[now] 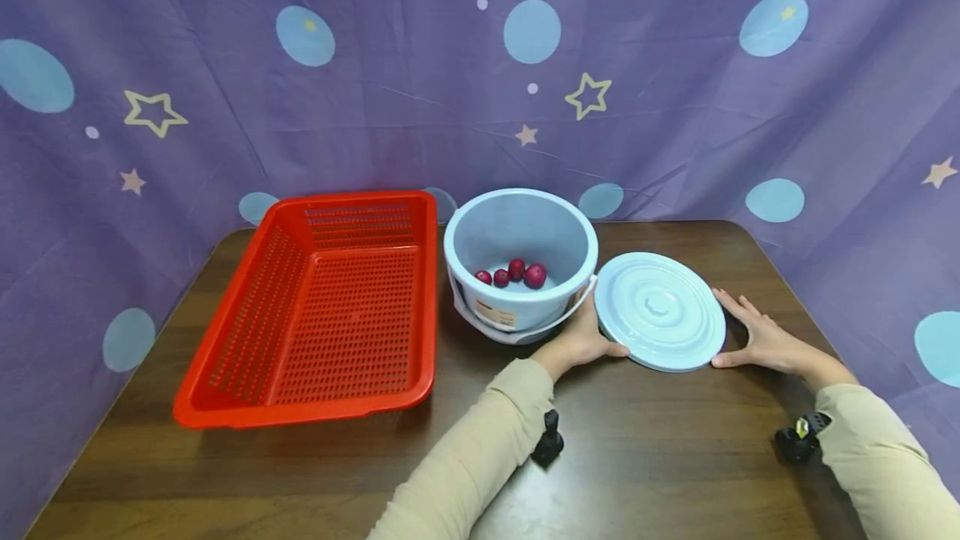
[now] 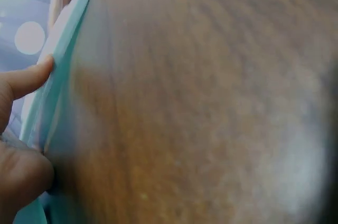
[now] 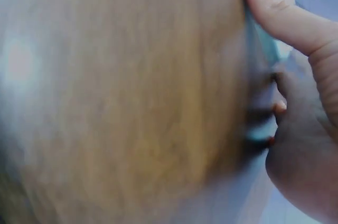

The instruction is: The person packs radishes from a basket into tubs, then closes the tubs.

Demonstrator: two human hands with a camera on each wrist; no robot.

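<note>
A round light-blue lid (image 1: 658,311) lies on the table to the right of a light-blue bucket (image 1: 517,215). Several dark red round fruits (image 1: 517,270) sit on the bucket's bottom. My left hand (image 1: 581,338) is between bucket and lid, its thumb straight against the lid's near-left rim; the bucket and its handle partly hide the other fingers. In the left wrist view the left thumb (image 2: 29,80) touches the lid's rim (image 2: 66,39). At the lid's right edge, my right hand (image 1: 768,340) spreads thumb and fingers against the rim. The right wrist view shows its thumb (image 3: 288,20) extended.
A big red plastic basket (image 1: 431,307) with perforated sides stands on the left of the brown wooden table (image 1: 637,457), close to the bucket. The bucket's white handle (image 1: 547,327) hangs down in front. A purple patterned curtain (image 1: 420,107) hangs behind the table.
</note>
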